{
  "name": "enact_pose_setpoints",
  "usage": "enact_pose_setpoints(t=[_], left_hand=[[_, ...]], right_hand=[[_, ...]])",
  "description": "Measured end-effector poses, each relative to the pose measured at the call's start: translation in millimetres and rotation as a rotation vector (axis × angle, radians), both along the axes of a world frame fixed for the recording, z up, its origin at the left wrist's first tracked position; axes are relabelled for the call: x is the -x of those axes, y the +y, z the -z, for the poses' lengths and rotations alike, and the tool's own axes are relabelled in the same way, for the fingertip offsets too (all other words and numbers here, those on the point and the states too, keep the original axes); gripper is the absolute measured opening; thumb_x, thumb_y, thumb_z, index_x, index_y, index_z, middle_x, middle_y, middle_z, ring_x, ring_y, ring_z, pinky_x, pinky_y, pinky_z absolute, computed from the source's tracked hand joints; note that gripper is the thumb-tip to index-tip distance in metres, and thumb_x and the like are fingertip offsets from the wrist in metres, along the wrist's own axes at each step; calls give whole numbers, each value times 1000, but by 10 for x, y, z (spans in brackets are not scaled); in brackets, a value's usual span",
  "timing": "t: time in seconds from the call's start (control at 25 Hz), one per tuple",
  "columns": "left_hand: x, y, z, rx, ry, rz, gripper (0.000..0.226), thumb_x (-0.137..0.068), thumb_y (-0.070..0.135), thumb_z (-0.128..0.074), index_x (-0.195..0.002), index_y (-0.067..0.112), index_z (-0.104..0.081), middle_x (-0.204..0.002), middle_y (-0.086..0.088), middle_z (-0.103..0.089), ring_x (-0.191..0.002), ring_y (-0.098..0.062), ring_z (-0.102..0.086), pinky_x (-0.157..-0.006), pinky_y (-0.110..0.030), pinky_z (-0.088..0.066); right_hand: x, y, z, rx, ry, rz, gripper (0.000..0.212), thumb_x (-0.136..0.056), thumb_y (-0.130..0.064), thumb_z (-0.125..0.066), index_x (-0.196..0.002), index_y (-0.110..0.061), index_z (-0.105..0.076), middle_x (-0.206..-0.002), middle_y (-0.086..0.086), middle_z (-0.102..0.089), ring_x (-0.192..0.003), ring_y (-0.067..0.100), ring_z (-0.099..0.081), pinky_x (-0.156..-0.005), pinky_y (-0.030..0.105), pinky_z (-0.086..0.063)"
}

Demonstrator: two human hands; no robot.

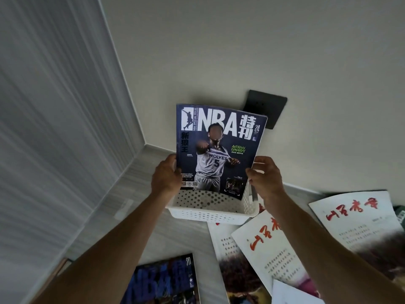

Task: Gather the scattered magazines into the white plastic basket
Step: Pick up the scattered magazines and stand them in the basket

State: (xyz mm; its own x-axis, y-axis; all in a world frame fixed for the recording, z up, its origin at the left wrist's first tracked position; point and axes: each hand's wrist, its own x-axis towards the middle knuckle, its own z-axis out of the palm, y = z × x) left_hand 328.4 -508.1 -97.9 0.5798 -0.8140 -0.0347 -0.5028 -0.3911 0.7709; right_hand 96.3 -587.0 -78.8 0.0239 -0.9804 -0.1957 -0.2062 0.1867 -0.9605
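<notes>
Two hands hold one dark blue magazine (219, 150) upright, its bottom edge down inside the white basket (210, 212) (against the wall). The left hand (166, 177) grips its left edge, the right hand (266, 178) pinches its right edge. Other magazines (269, 244) lie on the floor nearby.

NBA magazine (219, 150) foot: sunk behind white basket (210, 213) wall.
Socket plate (268, 106): partly masked above basket by that cover.
Blue magazine (166, 281) below basket: blurred, cut by bottom edge.
Dark object (400, 213) right of basket: too cropped to identify.
</notes>
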Motion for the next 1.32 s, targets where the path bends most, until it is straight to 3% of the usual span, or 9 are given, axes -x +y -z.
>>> enact_pose_setpoints(t=[0.12,0.28,0.44,0.56,0.72,0.88,0.96,1.16,1.32], left_hand=[[48,-3,86,-70,51,82,54,-89,21,-61,-138,31,-42,-133,-10,-59,-117,-28,-59,-95,-38,-49],[77,481,72,42,406,-102,62,-88,19,-63,-144,28,-36,-147,-5,-41,-124,-18,-47,-103,-35,-43],[191,1914,311,-196,175,-408,51,-83,18,-64,-132,23,-49,-135,-13,-51,-120,-31,-50,-99,-40,-44],[358,2729,461,-564,56,-426,53,-76,25,-60,-126,18,-47,-121,-17,-52,-106,-35,-49,-90,-42,-42],[548,3085,535,-537,118,-358,50,-73,36,-61,-120,29,-44,-111,-9,-52,-95,-26,-46,-86,-40,-40],[461,3082,520,-143,746,-640,60,-68,-5,-70,-120,15,-48,-115,-24,-62,-105,-46,-60,-96,-61,-47],[456,3134,486,-57,927,-608,45,-74,-17,-63,-115,2,-60,-111,-26,-68,-109,-45,-61,-102,-61,-42],[432,2987,-220,238,518,-174,24,-80,6,-70,-101,16,-75,-99,-8,-76,-97,-35,-70,-87,-44,-56],[144,3017,-881,432,347,303,14,-76,24,-74,-89,27,-79,-110,0,-72,-115,-28,-59,-100,-37,-44]], right_hand=[[57,12,43,-61,1,19,40,-84,-1,-70,-117,-19,-58,-121,8,-64,-103,30,-65,-84,41,-56],[93,430,-83,95,-34,167,31,-81,-2,-67,-100,-25,-64,-108,1,-70,-81,12,-64,-77,34,-54],[133,1696,106,58,7,-42,23,-84,-2,-64,-88,-24,-66,-89,-2,-72,-79,20,-69,-71,39,-54],[38,2498,335,-118,352,-412,18,-88,-10,-67,-103,-17,-61,-97,3,-69,-77,16,-65,-67,30,-55],[-40,3037,506,-226,674,-587,57,-82,-33,-73,-128,-15,-47,-119,4,-54,-102,19,-54,-80,26,-45],[10,2875,583,-609,323,-367,64,-74,-25,-79,-130,-11,-52,-116,6,-63,-101,24,-63,-82,34,-54],[20,2834,599,-628,286,-434,43,-79,-20,-75,-119,-14,-60,-102,0,-71,-101,31,-68,-76,36,-58],[80,2628,300,-393,-6,-306,19,-74,-4,-80,-68,-21,-76,-70,-4,-77,-70,9,-74,-63,17,-56],[463,2194,67,-695,-634,-216,37,-92,-46,-55,-108,-19,-74,-115,10,-73,-111,29,-67,-88,47,-56]])
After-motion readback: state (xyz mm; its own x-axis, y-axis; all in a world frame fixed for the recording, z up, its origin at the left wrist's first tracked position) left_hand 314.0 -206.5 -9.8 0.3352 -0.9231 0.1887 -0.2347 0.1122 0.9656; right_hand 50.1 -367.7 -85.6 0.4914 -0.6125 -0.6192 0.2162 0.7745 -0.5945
